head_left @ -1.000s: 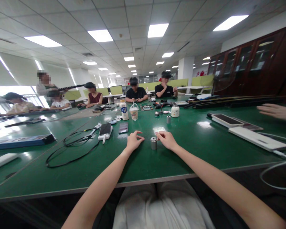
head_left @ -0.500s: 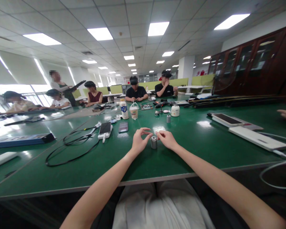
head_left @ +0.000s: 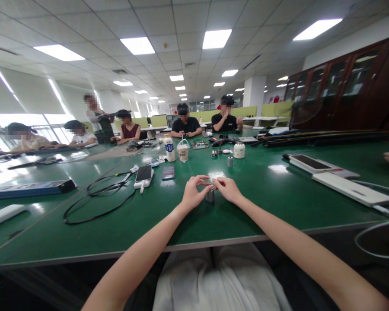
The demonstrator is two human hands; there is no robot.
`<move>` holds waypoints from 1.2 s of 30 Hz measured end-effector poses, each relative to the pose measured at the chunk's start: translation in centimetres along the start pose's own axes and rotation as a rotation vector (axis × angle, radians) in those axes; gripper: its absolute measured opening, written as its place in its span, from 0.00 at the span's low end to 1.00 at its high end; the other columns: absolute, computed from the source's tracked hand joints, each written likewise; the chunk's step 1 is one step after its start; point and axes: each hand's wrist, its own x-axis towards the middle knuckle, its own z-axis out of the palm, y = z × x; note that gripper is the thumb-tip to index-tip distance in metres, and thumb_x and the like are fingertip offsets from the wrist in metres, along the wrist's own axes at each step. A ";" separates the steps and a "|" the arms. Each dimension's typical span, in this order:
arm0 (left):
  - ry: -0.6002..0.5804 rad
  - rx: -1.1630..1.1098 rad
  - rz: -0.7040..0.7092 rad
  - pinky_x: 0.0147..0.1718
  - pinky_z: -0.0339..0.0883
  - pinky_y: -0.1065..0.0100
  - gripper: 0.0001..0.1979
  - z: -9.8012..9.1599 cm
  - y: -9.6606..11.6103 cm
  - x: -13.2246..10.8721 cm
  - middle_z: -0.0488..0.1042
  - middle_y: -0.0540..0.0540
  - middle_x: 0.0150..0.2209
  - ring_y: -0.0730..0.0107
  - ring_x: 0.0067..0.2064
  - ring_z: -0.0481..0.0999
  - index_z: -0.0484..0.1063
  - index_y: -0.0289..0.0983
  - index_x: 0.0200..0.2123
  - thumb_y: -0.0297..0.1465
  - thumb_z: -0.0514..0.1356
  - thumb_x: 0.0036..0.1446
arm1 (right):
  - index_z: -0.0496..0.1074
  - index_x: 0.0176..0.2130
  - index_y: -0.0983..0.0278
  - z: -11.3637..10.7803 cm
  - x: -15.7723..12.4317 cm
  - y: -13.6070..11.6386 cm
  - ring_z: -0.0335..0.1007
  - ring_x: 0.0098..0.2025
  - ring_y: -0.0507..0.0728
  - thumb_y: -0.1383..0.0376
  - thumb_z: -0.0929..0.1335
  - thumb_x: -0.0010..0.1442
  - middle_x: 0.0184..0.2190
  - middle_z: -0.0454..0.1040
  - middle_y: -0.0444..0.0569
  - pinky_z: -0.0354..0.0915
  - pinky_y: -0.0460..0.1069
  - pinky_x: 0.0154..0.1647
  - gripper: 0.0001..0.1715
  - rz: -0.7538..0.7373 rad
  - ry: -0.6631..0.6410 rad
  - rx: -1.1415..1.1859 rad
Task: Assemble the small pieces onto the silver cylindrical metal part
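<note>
A small grey metal cylinder (head_left: 210,197) stands upright on the green table in front of me, its top largely covered by my fingers. My left hand (head_left: 196,191) curves around its upper left side, thumb in front and fingertips behind, closed loosely about the top. From the right, my right hand (head_left: 227,190) meets it with thumb and forefinger pinched at the cylinder's upper edge. Whatever lies within that pinch is too small to make out. Farther back stands a second grey cylinder (head_left: 230,161), touched by neither hand.
Beyond my hands are a bottle (head_left: 169,149), a plastic cup (head_left: 183,151) and a white jar (head_left: 239,150). A phone on a white device (head_left: 144,175) and a black cable (head_left: 84,221) lie left. White power bank (head_left: 350,188) lies right. Several people sit opposite.
My left hand has moved slightly right, and its thumb now covers the cylinder's top, which showed before. The right fingertips have come closer to it. A standing person at the back left has shifted right.
</note>
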 end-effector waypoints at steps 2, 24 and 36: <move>-0.024 -0.008 0.002 0.52 0.67 0.54 0.20 -0.1 0.0 -0.1 0.82 0.46 0.39 0.56 0.47 0.79 0.70 0.42 0.49 0.33 0.68 0.53 | 0.66 0.19 0.63 0.0 0.0 0.1 0.60 0.21 0.52 0.52 0.60 0.64 0.16 0.66 0.43 0.52 0.46 0.24 0.28 -0.001 -0.001 0.001; -0.069 -0.065 -0.025 0.53 0.66 0.55 0.26 -0.3 0.2 -0.2 0.81 0.44 0.43 0.57 0.49 0.79 0.68 0.41 0.52 0.31 0.69 0.51 | 0.66 0.19 0.63 0.1 0.1 0.1 0.60 0.21 0.52 0.55 0.61 0.63 0.16 0.66 0.42 0.51 0.46 0.24 0.26 -0.013 0.007 0.011; 0.019 0.054 -0.024 0.49 0.67 0.55 0.22 -0.3 0.1 -0.2 0.81 0.47 0.36 0.56 0.45 0.79 0.72 0.40 0.46 0.32 0.72 0.47 | 0.67 0.20 0.63 0.1 0.0 0.2 0.61 0.22 0.53 0.55 0.61 0.64 0.16 0.67 0.42 0.52 0.46 0.25 0.26 -0.016 0.012 0.003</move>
